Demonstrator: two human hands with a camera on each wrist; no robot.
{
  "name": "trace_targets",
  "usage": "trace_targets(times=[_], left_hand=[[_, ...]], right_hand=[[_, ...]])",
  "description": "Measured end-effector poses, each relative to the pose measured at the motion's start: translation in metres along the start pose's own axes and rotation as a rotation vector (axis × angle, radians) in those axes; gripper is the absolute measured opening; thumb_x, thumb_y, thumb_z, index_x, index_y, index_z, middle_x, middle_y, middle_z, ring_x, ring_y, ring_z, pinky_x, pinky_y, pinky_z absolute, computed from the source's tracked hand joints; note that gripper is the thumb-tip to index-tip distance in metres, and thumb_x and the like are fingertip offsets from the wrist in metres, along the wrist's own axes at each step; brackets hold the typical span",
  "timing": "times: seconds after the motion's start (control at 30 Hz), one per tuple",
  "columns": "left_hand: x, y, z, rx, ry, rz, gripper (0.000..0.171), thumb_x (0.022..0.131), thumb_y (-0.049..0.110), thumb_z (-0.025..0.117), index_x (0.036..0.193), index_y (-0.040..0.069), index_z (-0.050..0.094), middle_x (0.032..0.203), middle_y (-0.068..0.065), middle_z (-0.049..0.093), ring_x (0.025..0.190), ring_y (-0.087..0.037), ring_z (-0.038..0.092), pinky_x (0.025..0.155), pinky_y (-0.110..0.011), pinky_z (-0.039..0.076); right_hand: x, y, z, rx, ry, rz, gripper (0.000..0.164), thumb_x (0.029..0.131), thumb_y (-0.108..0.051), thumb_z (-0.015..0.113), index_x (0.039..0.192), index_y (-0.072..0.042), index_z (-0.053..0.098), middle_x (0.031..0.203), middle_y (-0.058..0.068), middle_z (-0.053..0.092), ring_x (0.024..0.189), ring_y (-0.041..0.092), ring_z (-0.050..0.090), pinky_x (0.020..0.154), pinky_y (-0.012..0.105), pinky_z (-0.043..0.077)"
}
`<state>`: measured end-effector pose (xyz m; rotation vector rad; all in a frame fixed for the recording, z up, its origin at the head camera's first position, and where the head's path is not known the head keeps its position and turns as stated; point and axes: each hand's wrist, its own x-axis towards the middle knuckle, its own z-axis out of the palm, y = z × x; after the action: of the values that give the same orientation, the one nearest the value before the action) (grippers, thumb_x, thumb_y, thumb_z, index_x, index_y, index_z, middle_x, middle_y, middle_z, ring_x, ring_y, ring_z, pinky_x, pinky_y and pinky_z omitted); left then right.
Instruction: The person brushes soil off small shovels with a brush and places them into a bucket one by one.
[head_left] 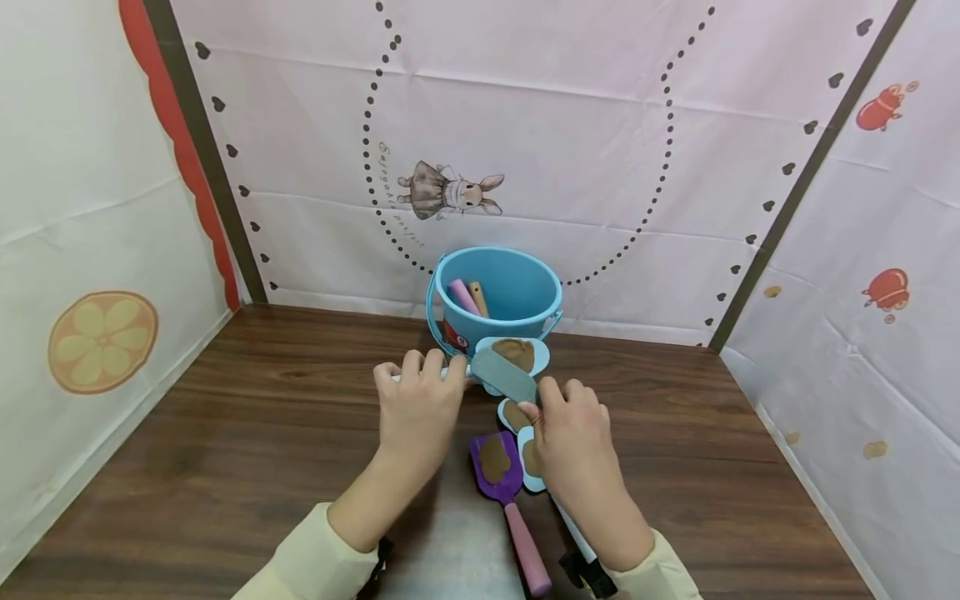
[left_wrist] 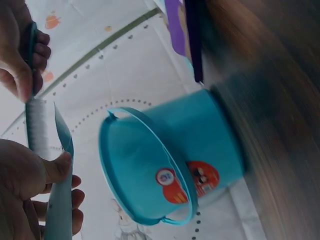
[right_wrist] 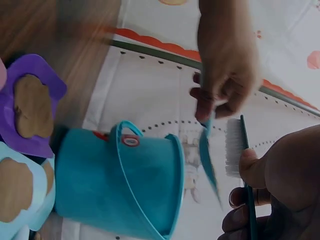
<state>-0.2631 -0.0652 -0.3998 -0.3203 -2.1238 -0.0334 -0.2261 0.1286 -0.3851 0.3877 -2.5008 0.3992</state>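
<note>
My left hand (head_left: pixel 420 408) grips the pale handle of a light blue toy shovel (head_left: pixel 504 373), its flat blade pointing right. In the right wrist view my right hand (right_wrist: pixel 287 185) pinches a brush with white bristles (right_wrist: pixel 233 147) and a dark green handle. The bristles face the shovel blade, with a small gap between them. In the head view, the right hand (head_left: pixel 577 442) hides most of the brush. Both hands are above the table, in front of a blue bucket (right_wrist: pixel 90 180).
A purple shovel (head_left: pixel 512 486) with a pink handle lies near the front, a brown patch on its blade. Light blue shovels (head_left: pixel 542 357) with similar patches lie by the bucket and under the right hand. Pink (head_left: pixel 465 296) and tan handles (head_left: pixel 477 298) stick up inside the bucket.
</note>
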Motion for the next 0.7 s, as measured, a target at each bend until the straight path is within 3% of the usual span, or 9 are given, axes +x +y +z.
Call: trace_targets(times=[0.1, 0.33, 0.53, 0.7], left_hand=[[-0.002, 0.005, -0.005, -0.003, 0.003, -0.011, 0.014, 0.096, 0.017, 0.069, 0.084, 0.01, 0.066, 0.082, -0.01, 0.065, 0.075, -0.03, 0.055, 0.064, -0.048, 0.038], [-0.002, 0.009, -0.008, -0.017, 0.008, -0.038, 0.03, 0.087, 0.039, 0.074, 0.086, 0.011, 0.067, 0.08, -0.01, 0.063, 0.072, -0.03, 0.055, 0.065, -0.048, 0.038], [-0.004, 0.011, -0.009, -0.032, 0.007, -0.047, 0.03, 0.089, 0.042, 0.065, 0.083, 0.012, 0.064, 0.074, -0.009, 0.057, 0.067, -0.029, 0.051, 0.065, -0.047, 0.037], [-0.007, 0.009, -0.01, -0.016, -0.013, -0.05, 0.03, 0.091, 0.039, 0.069, 0.081, 0.011, 0.064, 0.074, -0.01, 0.058, 0.068, -0.029, 0.051, 0.064, -0.046, 0.036]], right_hand=[[-0.002, -0.002, 0.005, -0.025, 0.026, -0.018, 0.035, 0.098, -0.036, 0.063, 0.084, -0.008, 0.049, 0.067, 0.003, 0.032, 0.058, 0.02, 0.033, 0.054, 0.032, 0.027], [-0.001, 0.001, 0.006, -0.086, 0.102, 0.013, 0.029, 0.092, -0.034, 0.073, 0.088, -0.008, 0.06, 0.066, 0.005, 0.038, 0.058, 0.023, 0.04, 0.051, 0.035, 0.032], [0.003, 0.011, 0.003, -0.103, 0.128, 0.058, 0.023, 0.088, -0.026, 0.08, 0.09, -0.009, 0.065, 0.066, 0.006, 0.042, 0.058, 0.025, 0.042, 0.052, 0.036, 0.031], [0.007, 0.019, 0.004, -0.107, 0.119, 0.105, 0.022, 0.089, -0.024, 0.079, 0.093, -0.007, 0.067, 0.066, 0.007, 0.044, 0.058, 0.025, 0.043, 0.053, 0.036, 0.031]])
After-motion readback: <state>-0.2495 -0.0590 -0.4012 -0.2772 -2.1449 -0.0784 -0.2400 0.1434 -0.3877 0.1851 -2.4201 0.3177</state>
